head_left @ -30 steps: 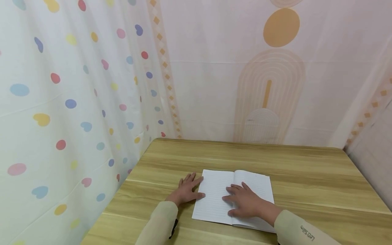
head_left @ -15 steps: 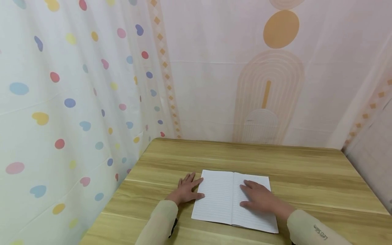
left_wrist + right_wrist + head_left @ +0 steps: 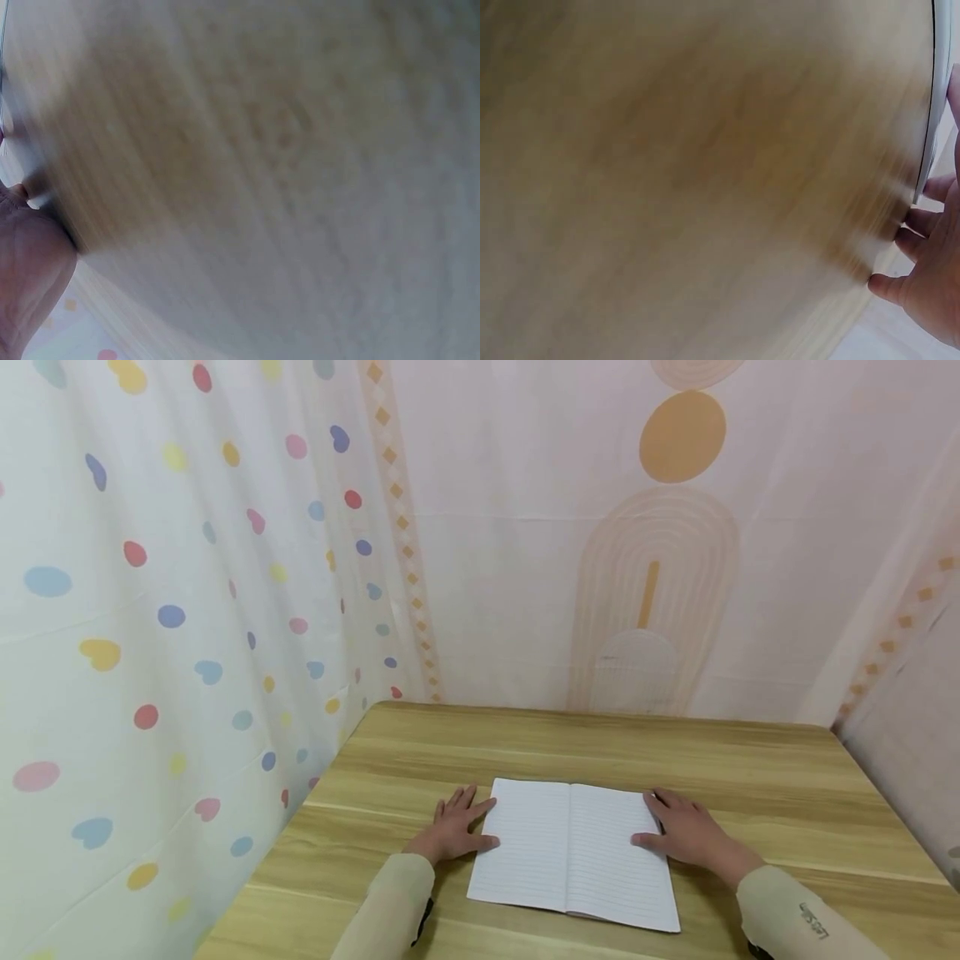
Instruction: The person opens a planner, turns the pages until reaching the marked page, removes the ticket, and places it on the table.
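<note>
An open notebook (image 3: 566,856) with blank ruled pages lies flat on the wood-grain table (image 3: 600,743). My left hand (image 3: 453,828) rests at its left edge, fingers spread on the tabletop, with the thumb and index fingertip over the page margin. On the opposite side, my right hand (image 3: 686,831) lies at the right edge, its thumb on the right page and the other fingers at the upper right edge. In the right wrist view the fingertips (image 3: 885,285) touch the table beside the notebook's edge (image 3: 928,142). The left wrist view shows mostly blurred tabletop and part of the left palm (image 3: 34,270).
A white curtain with coloured dots (image 3: 187,652) hangs along the table's left side. Behind the far edge hangs another pale curtain (image 3: 510,593) with an arch print. Bare tabletop lies around the notebook.
My right hand has slid rightward across the right page, from near the centre fold to the outer edge. The right page, raised near the fold earlier, now lies flatter. My left hand stays put.
</note>
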`<state>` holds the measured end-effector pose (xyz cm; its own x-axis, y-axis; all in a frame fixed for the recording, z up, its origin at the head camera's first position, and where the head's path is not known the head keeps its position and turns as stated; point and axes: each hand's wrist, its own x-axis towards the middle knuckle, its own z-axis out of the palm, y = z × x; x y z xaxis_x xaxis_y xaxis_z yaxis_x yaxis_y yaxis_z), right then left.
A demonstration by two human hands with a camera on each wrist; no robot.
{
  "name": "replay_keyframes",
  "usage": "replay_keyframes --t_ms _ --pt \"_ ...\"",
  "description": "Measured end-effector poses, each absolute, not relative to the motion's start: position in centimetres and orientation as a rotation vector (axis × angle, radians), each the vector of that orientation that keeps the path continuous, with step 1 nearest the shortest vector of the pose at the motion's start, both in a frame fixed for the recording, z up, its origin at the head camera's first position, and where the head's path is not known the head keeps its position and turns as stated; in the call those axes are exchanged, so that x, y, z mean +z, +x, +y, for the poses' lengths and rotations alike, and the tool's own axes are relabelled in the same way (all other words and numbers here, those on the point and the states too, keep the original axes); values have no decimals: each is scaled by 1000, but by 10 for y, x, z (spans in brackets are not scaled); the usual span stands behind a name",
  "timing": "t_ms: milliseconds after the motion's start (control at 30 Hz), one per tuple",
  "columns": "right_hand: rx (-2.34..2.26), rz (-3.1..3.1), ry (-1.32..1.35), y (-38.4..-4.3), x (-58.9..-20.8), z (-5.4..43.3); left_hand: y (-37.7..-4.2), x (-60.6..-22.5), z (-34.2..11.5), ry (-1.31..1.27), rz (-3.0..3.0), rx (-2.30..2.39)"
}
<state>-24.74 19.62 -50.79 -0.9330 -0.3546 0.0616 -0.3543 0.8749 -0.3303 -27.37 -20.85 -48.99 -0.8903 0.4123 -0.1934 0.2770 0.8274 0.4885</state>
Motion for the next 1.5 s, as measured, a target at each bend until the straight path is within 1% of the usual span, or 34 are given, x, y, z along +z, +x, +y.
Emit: replay_keyframes --t_ms 700,1067,1300,1500 --pt "-582 3015 -527 -248 -508 192 -275 -493 -212 528 2710 679" --pt "-723 3067 -649 -256 -501 186 -274 -491 -209 532 2708 676" --pt "-1172 2833 -373 -255 -484 176 -274 -491 -209 533 2709 674" --pt "-1317 2731 -216 -253 -471 169 -274 -490 -209 533 2710 672"
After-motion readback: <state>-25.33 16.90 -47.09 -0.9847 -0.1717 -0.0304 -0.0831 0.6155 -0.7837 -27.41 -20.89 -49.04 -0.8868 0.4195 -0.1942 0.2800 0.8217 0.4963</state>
